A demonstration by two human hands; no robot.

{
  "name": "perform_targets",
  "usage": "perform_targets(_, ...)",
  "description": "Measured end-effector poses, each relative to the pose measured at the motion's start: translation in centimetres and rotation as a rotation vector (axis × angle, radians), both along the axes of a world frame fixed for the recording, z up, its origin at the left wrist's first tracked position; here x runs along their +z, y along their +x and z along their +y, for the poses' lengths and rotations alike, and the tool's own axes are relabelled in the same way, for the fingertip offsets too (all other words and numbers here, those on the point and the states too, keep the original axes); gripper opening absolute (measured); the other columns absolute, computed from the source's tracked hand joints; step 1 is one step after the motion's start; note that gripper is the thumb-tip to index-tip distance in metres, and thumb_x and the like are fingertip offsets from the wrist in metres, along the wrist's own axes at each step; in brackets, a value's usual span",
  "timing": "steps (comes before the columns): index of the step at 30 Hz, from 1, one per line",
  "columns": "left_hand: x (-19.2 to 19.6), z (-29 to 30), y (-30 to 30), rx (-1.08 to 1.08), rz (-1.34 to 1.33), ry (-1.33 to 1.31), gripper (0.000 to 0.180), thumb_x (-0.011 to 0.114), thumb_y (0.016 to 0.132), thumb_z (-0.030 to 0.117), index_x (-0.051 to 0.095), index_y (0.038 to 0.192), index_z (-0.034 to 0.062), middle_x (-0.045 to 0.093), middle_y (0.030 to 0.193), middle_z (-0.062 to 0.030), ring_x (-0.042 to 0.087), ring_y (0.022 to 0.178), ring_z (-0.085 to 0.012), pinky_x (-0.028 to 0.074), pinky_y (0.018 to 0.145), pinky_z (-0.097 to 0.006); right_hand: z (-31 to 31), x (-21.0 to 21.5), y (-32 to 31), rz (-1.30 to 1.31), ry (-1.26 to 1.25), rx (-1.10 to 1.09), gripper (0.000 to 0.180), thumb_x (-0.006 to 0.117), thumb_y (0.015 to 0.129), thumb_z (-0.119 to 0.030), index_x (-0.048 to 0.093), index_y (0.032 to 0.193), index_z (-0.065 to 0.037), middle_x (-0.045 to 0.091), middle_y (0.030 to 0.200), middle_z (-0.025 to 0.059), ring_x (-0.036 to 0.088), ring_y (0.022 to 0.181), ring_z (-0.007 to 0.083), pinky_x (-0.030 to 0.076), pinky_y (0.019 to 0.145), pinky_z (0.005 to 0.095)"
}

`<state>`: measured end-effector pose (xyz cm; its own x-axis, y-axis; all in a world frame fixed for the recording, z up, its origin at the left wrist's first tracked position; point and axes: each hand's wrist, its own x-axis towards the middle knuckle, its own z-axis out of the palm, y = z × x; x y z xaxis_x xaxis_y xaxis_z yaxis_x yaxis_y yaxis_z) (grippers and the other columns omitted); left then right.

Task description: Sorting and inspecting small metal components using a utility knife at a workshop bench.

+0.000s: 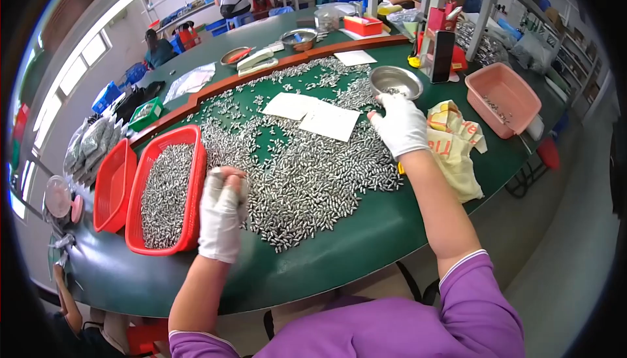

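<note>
Metal pieces [307, 185] crowd the tabletop [326, 257]; left fingers [214, 185] curl, right fingers [394, 106] sit at the steel bowl [398, 78], both grips unclear; one knock could spill it!

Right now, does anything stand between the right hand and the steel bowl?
Nothing visible does: the gloved right hand is at the near rim of the steel bowl, though contact is unclear. The crumpled yellow material lies to the hand's right, outside that gap.
</note>
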<state>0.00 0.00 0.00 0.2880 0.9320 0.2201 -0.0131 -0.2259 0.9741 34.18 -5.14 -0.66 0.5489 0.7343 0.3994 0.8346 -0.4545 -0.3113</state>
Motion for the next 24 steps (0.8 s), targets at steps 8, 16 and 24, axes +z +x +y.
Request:
perform_targets(8,-1.1,7.6,-10.6,0.472,0.664,0.513,0.004,0.054,0.098,0.007,0.057,0.098,0.0035,0.06,0.089,-0.0069,0.056,0.077,-0.0182,0.048,0.075,-0.032,-5.3,-0.4,1.1,-0.141,-0.284,-0.005,0.039,0.071,0.082,-0.04,0.068,0.103,-0.008,0.068,0.102,0.0168,0.067,0.096,0.032,0.054,0.082,0.0428)
perform_targets(16,-2.1,8.2,-11.3,0.512,0.76,0.655,0.016,0.063,0.088,0.0,0.058,0.103,-0.0039,0.06,0.113,-0.0141,0.061,0.094,-0.0252,0.049,0.086,-0.034,-5.2,-2.3,2.9,0.024,-0.346,-0.022,0.029,0.064,0.079,-0.025,0.071,0.098,-0.005,0.071,0.093,0.0186,0.07,0.087,0.0347,0.055,0.076,0.0446)
perform_targets(24,1.5,-6.2,-3.6,0.294,0.673,0.965,0.02,0.064,0.073,-0.006,0.055,0.086,0.0047,0.059,0.112,-0.0123,0.052,0.121,-0.0422,0.042,0.101,-0.052,-5.6,-2.6,2.9,0.129,0.006,-0.025,0.039,0.06,0.083,-0.021,0.06,0.118,-0.001,0.065,0.108,0.0245,0.064,0.1,0.0381,0.051,0.089,0.0447)
